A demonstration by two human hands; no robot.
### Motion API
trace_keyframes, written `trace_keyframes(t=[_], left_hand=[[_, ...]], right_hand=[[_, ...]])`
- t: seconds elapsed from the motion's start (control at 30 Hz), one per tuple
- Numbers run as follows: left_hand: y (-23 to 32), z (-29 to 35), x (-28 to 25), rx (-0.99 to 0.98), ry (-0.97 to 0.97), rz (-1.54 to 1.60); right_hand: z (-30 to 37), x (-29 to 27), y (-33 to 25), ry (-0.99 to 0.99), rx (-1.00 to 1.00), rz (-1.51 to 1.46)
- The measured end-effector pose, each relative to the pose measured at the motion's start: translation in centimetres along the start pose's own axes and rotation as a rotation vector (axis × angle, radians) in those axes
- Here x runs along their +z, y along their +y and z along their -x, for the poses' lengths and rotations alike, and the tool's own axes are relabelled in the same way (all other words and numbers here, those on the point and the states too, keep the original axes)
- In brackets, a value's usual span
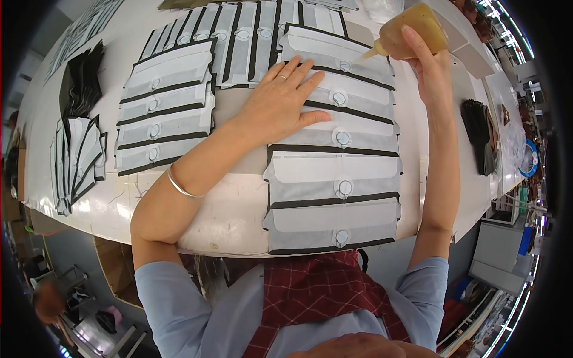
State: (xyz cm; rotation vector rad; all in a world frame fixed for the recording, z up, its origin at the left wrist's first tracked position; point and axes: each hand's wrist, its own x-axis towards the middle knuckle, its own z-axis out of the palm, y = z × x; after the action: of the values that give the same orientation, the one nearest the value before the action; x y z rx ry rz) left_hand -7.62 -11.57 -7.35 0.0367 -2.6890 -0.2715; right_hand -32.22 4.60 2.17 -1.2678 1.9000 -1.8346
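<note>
My right hand (427,56) is wrapped round a squeeze bottle (412,31) of yellowish-brown liquid, tilted so its narrow nozzle points down and left. The nozzle tip is close to a round disc on the farthest of several overlapping white-grey fabric panels (331,170) with black edges; whether it touches, I cannot tell. Each panel in this column carries a round disc (344,188) near its middle. Flat on the upper panels, fingers spread, lies my left hand (286,92), wearing a ring, with a bangle on its forearm.
More overlapped panels (164,110) lie left of my left arm, and a further row (239,36) stretches behind. Dark folded pieces (83,80) and a bundle of panels (77,158) rest at the far left. Another dark stack (478,134) is right of my right forearm, on the white table (233,203).
</note>
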Motion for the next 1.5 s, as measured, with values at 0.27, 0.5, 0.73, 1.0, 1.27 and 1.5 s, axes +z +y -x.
trace_keyframes(t=[0.27, 0.5, 0.73, 1.0, 1.27, 1.5], left_hand=[[0.1, -0.1, -0.1, -0.012, -0.028, -0.003], [0.0, -0.1, -0.1, -0.002, -0.026, -0.006], [0.1, 0.0, 0.0, -0.003, -0.021, -0.01], [0.2, -0.1, -0.2, -0.011, -0.031, -0.012], [0.2, -0.1, -0.3, -0.008, -0.021, 0.003], [0.3, -0.2, -0.2, -0.009, -0.018, -0.006]], right_hand=[[-0.4, 0.2, 0.2, 0.006, -0.037, 0.007], [-0.1, 0.7, 0.5, 0.056, -0.036, 0.012], [0.1, 0.5, 1.4, 0.027, -0.057, -0.033], [0.2, 0.7, 2.3, 0.017, -0.038, 0.0], [0.4, 1.0, 2.6, 0.005, -0.038, 0.025], [0.7, -0.2, 2.8, -0.019, -0.055, 0.029]])
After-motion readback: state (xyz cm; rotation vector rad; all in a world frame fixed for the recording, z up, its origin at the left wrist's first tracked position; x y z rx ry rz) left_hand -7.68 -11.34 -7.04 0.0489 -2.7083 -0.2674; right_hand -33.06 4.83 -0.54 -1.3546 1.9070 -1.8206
